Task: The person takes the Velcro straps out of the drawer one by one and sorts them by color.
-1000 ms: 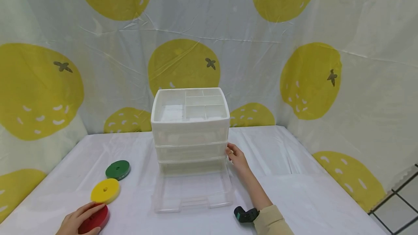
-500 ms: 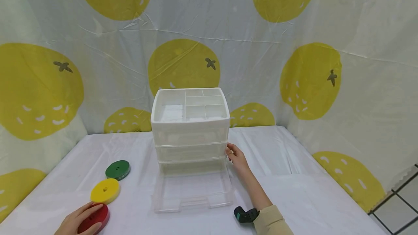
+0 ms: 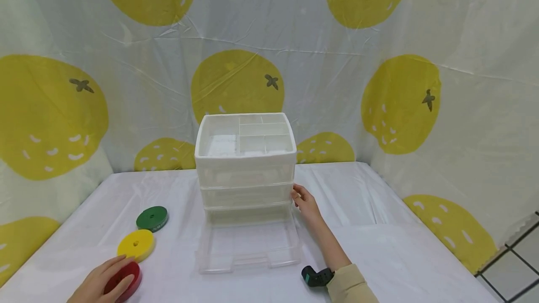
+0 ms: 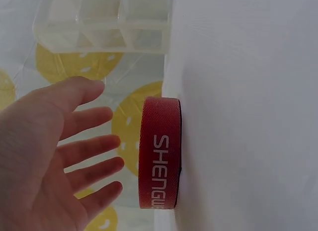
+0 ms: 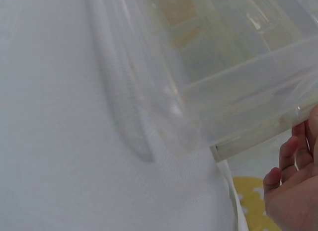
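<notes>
A red roll of woven strap (image 4: pixel 160 154) with white lettering lies on the table at the front left. My left hand (image 3: pixel 101 282) hovers over its near side in the head view; the left wrist view shows the fingers spread and apart from it. Beyond it lie a yellow roll (image 3: pixel 136 245) and a green roll (image 3: pixel 152 219). My right hand (image 3: pixel 305 202) touches the right side of a white drawer unit (image 3: pixel 246 172), its fingers loosely bent. The unit's clear bottom drawer (image 3: pixel 250 251) is pulled out and holds nothing visible.
A black device (image 3: pixel 316 277) sits at my right wrist, beside the drawer's front corner. The unit's top has an open divided tray (image 3: pixel 219 145). A white sheet covers the table (image 3: pixel 379 256), with a fruit-patterned curtain (image 3: pixel 311 88) behind and at the sides.
My left hand has shifted slightly to the left and its fingers have lifted off the red roll, which stays in place. The right hand and the drawer have not moved.
</notes>
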A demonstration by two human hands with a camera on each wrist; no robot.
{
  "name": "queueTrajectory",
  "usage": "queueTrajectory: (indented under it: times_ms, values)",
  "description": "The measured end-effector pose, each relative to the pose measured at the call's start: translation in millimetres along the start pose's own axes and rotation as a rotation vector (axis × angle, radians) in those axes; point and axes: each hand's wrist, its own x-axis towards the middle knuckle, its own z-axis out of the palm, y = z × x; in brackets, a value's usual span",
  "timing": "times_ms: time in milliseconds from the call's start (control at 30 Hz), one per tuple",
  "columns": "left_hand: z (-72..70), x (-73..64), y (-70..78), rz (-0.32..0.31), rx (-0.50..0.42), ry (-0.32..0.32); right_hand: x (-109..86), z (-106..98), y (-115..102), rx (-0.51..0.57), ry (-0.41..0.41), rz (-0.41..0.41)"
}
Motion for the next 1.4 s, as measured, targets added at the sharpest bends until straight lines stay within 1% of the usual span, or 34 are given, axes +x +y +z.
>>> queueTrajectory:
  times_ms: [167, 267, 567, 700, 800, 867, 933, 1000, 1100, 1167, 1233, 1300, 1367, 1400]
  values:
    - [-3.3, -3.5, 8.4, 0.004, -0.007, 0.035, -0.8, 0, 0, -0.007, 0.004, 0.005]
    - [-5.1, -6.1, 14.0, 0.022, -0.002, 0.076, -1.4, 0, 0, 0.002, 0.004, 0.010]
    - [-5.6, -16.6, 32.9, 0.142, -0.004, 0.305, -0.2, 1, 0, 0.013, 0.008, -0.002]
    - [-5.9, -18.1, 43.5, 0.188, 0.007, 0.376, 0.2, 1, 0, 0.015, 0.010, -0.011]
    - [-5.0, -17.1, 50.3, 0.246, 0.018, 0.453, -1.7, 1, -3, 0.020, 0.009, -0.011]
    - [-4.8, -16.4, 54.0, 0.304, 0.024, 0.515, -1.5, 1, -3, 0.025, 0.009, -0.009]
    - [-4.3, -15.3, 57.0, 0.399, 0.025, 0.593, -0.8, 1, -2, 0.027, 0.008, -0.007]
    - [-4.6, -13.8, 59.6, 0.507, 0.014, 0.657, 1.7, 2, 2, 0.028, 0.010, -0.011]
    - [-5.3, -10.4, 63.5, 0.684, -0.010, 0.733, 1.8, 2, 3, 0.028, 0.009, -0.019]
    - [-6.2, -7.3, 66.4, 0.772, -0.028, 0.761, 1.9, 2, 2, 0.033, 0.010, -0.028]
    - [-7.1, -4.4, 70.1, 0.829, -0.032, 0.775, 2.2, 2, 2, 0.034, 0.008, -0.033]
    - [-7.6, -1.2, 74.1, 0.870, -0.036, 0.789, 2.4, 2, 3, 0.025, 0.009, -0.041]
    - [-8.1, 1.5, 78.5, 0.900, -0.020, 0.798, 2.1, 2, 3, 0.014, 0.006, -0.045]
    - [-8.5, 2.0, 80.7, 0.902, -0.005, 0.791, 2.0, 2, 3, 0.010, 0.005, -0.045]
